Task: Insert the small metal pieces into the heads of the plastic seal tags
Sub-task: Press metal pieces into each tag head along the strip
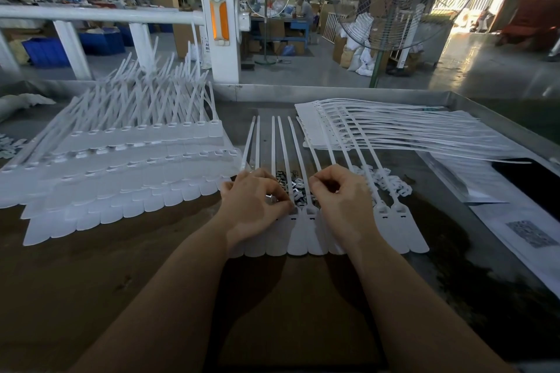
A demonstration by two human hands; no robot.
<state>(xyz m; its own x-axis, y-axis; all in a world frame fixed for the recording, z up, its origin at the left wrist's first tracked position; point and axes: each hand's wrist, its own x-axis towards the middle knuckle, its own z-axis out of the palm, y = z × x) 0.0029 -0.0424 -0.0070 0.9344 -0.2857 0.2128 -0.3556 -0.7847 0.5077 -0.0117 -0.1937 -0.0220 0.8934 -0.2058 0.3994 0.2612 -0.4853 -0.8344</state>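
- a row of white plastic seal tags (298,233) lies flat on the dark worktop (151,266) in front of the person, flags toward the person, thin tails running away from them.
- the left hand (254,200) is over the left part of the row, fingers curled, thumb and forefinger pinched together at the head of one tag; what sits between the fingertips is too small to make out.
- the right hand (341,194) is just beside it over the right part of the row, fingers curled under with the fingertips gathered; whether it holds anything cannot be told.
- a small heap of small metal pieces (292,186) lies on the tails between the two hands, just beyond the tag heads.
- on the left a big stack of seal tags (121,172) lies in overlapping rows, tails sticking up.
- on the right another stack of tags (378,133) lies with its tails fanned out to the right.
- some loose white plastic bits (391,182) lie just right of the right hand.
- a large standing fan (391,0) stands beyond the far edge of the worktop.
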